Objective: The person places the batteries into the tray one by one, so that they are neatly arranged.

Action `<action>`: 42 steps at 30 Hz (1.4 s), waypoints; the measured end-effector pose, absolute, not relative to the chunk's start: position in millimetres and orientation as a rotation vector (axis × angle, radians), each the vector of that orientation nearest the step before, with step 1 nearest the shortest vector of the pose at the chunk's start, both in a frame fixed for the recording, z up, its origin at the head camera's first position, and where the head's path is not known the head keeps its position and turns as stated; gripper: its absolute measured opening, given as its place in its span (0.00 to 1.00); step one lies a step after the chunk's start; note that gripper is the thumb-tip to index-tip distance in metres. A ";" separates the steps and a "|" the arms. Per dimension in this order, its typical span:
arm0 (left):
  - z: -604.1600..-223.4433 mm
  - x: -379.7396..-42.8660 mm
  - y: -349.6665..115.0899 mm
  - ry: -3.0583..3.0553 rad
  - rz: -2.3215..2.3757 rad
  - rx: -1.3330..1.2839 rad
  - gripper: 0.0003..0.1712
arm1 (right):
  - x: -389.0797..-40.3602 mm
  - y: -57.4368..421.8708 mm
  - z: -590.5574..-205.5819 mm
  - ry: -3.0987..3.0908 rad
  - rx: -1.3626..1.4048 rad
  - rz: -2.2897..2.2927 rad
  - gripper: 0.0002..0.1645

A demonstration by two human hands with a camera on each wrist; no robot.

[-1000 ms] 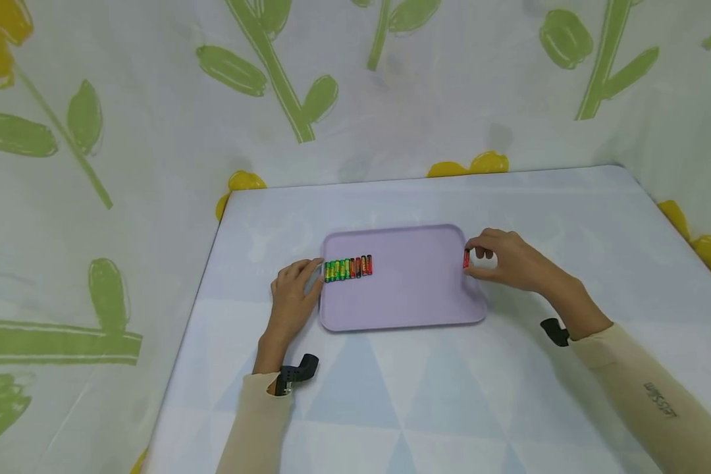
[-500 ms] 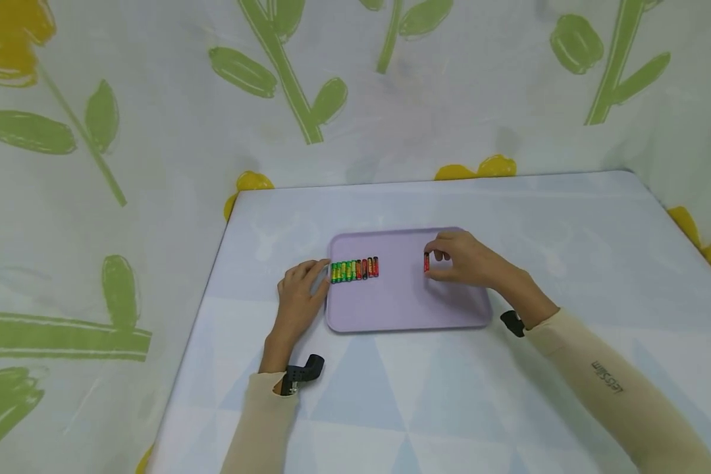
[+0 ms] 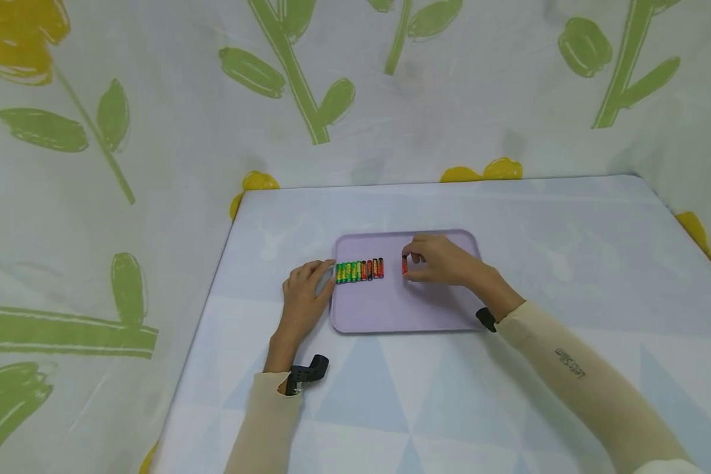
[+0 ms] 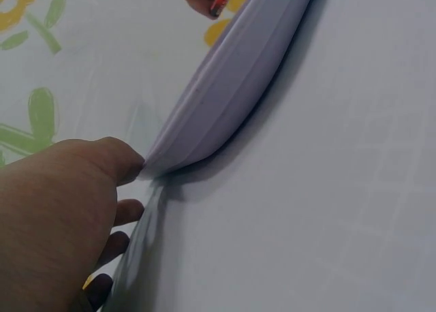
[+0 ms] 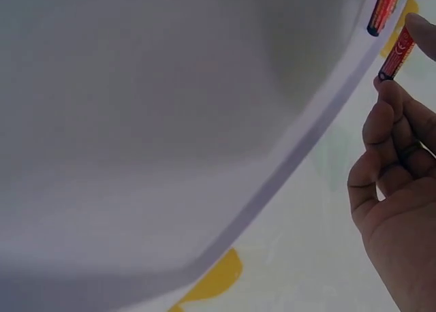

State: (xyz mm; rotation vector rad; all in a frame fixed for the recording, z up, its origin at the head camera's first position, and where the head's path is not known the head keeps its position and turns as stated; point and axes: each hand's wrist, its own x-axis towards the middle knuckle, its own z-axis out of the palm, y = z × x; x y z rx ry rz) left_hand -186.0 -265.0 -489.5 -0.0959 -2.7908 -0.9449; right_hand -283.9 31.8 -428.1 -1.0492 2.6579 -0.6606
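My right hand (image 3: 444,262) pinches a red and black battery (image 3: 405,265) by its two ends, over the right half of a lilac tray (image 3: 403,320). In the right wrist view the pinched battery (image 5: 398,53) sits between thumb and fingertip. On the tray's left side lies a side-by-side row of batteries, green ones (image 3: 348,272) to the left and red ones (image 3: 370,270) to the right. My left hand (image 3: 304,295) rests at the tray's left edge, thumb and forefinger relaxed. In the left wrist view the thumb (image 4: 126,163) touches the tray rim (image 4: 197,114).
The tray lies on a table (image 3: 379,395) with a pale blue triangle pattern. Behind and to the left hangs a light cloth (image 3: 172,118) with green leaves and yellow flowers. Black cameras (image 3: 309,372) are strapped at both wrists.
My right hand has moved left with the red battery, from the tray's right edge toward the row. The left hand has stayed at the tray's left edge. The head view has shifted slightly.
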 end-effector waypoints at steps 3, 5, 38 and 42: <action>-492.0 -186.9 -263.9 -2.787 -0.940 -0.096 0.24 | -285.2 25.9 -429.6 2.645 -1.056 -0.645 0.22; -493.9 -187.9 -263.1 -2.785 -0.933 -0.096 0.24 | -285.3 22.9 -429.5 2.637 -1.058 -0.641 0.22; -489.3 -183.7 -249.5 -2.780 -0.941 -0.124 0.23 | -282.0 26.3 -416.2 2.646 -0.956 -0.613 0.28; -492.3 -186.8 -254.0 -2.788 -0.952 -0.129 0.24 | -271.7 58.0 -398.4 2.697 -0.907 -0.720 0.20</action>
